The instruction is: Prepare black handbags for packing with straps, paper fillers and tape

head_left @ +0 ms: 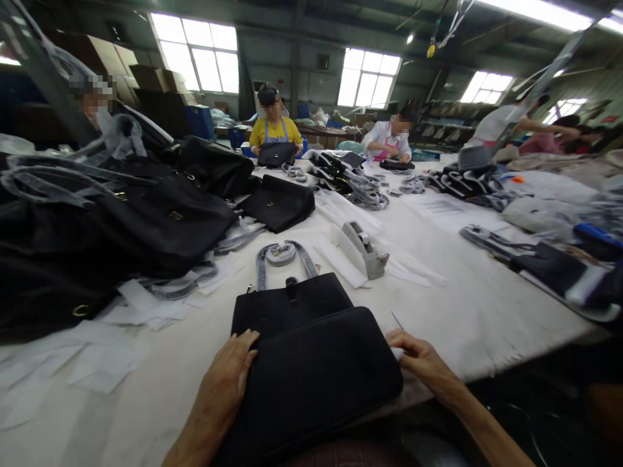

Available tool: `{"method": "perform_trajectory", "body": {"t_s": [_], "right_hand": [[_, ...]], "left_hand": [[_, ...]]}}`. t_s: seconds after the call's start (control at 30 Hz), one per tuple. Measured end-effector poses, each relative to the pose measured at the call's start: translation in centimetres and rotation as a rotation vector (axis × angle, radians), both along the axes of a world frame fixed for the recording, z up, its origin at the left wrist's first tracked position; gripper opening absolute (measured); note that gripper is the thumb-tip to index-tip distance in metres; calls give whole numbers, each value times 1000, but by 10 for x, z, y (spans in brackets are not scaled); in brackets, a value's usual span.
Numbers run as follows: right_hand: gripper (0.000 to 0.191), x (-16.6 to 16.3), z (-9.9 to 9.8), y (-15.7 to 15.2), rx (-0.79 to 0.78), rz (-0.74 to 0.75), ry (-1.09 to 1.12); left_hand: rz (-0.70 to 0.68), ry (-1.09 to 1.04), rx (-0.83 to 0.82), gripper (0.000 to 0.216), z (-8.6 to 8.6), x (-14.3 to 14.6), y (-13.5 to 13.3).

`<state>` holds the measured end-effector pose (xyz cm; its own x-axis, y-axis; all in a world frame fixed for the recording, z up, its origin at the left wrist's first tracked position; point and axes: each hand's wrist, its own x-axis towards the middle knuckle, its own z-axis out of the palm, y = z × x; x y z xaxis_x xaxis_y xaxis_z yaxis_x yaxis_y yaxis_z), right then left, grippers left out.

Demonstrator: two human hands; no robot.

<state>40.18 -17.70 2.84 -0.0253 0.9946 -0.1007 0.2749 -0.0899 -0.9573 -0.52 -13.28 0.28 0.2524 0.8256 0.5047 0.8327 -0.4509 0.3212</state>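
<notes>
1. Left hand (pixel 228 379) lay spread and flat along the left edge of the bag (pixel 311 376), with fingertips on the black cloth and not closed round it.
2. Right hand (pixel 419 360) met the bag's right corner with its fingers curled. Whether they pinched the edge or only pressed on it could not be told.
3. The bag lay between the two hands at the near edge of the table (pixel 467 311), its lower part hanging over that edge toward the person and its upper part pointing away.
4. A strap (pixel 281 255) wrapped in clear film lay looped just beyond the bag, its ends reaching the bag's top.
5. A dispenser (pixel 364 250) stood near the strap, to its right, on white strips.
6. A pile (pixel 121 220) of black bags covered the left of the table, with white sheets (pixel 97 363) scattered at its foot.
7. A far bag (pixel 278 202) lay alone behind the strap, well apart from the hands.
8. At the far end sat a person in yellow (pixel 275 131), hands on another black bag, and a person in white (pixel 389 139), with more wrapped straps heaped between them.
</notes>
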Motion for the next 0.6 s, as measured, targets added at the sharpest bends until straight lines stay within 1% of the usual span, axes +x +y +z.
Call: {"method": "perform_trajectory", "body": {"t_s": [0.07, 0.1, 0.23, 0.33, 0.4, 0.47, 0.6], "right_hand": [[27, -3, -1, 10, 19, 51, -36], [27, -5, -3, 15, -4, 59, -50], [26, -13, -10, 32, -160, 6, -139], [26, -18, -10, 40, -196, -9, -185], [28, -20, -6, 38, -190, -13, -191], [31, -20, 1, 30, -219, 25, -155], [41, -11, 19, 7, -345, 232, -20]], "left_hand": [[-3, 12, 31, 38, 1, 2, 0], [-10, 22, 47, 37, 1, 3, -1], [-26, 56, 80, 35, 4, 5, -3], [-15, 81, 98, 34, 4, 6, -3], [-17, 91, 135, 34, 4, 6, -3], [-29, 94, 174, 33, 5, 6, -2], [-63, 115, 230, 30, 13, 5, -5]]}}
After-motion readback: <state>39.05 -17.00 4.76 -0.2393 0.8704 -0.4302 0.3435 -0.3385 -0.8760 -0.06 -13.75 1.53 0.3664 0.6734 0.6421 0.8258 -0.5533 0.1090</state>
